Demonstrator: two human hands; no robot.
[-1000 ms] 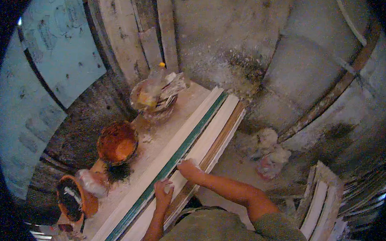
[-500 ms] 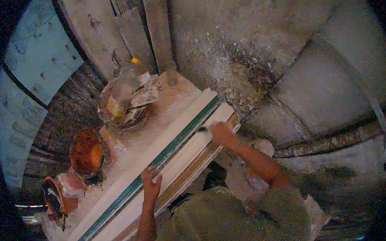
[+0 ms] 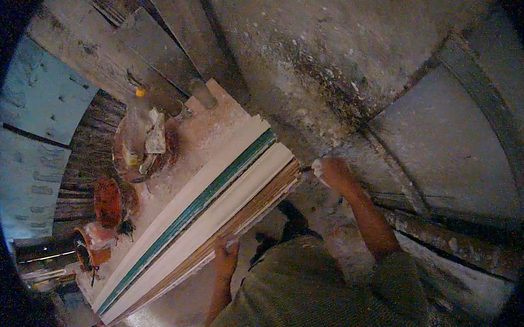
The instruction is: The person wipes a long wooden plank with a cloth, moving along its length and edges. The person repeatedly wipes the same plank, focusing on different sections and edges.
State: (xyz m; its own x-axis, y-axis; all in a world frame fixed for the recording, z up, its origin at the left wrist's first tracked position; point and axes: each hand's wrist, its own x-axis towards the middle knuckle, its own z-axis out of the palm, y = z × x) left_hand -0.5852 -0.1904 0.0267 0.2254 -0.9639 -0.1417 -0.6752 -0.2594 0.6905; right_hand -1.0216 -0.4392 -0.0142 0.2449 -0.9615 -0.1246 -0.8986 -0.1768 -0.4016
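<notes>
Long white strips (image 3: 247, 171) of what looks like wood moulding lie side by side, slanting across the worktable (image 3: 169, 188), with a green band (image 3: 213, 189) between them. Brown wooden strips (image 3: 250, 215) run along their near side. At the near edge of these brown strips, my left hand (image 3: 227, 251) has its fingers curled on the edge. Just beyond the right end of the strips is my right hand (image 3: 332, 174). It is closed around a small white tool (image 3: 317, 168) with a dark end, perhaps a brush; most of it is hidden.
A round basin (image 3: 120, 147) at the table's far left holds scraps and a clear bottle with a yellow cap. Nearer stand an orange pot (image 3: 108, 201) and a smaller orange container (image 3: 86, 246). Planks (image 3: 155, 45) lean behind, beside a stained wall (image 3: 338, 61).
My right hand has moved right, off the strips and past their end, with the tool. My left hand has shifted from the white strip to the near brown edge. The view has turned.
</notes>
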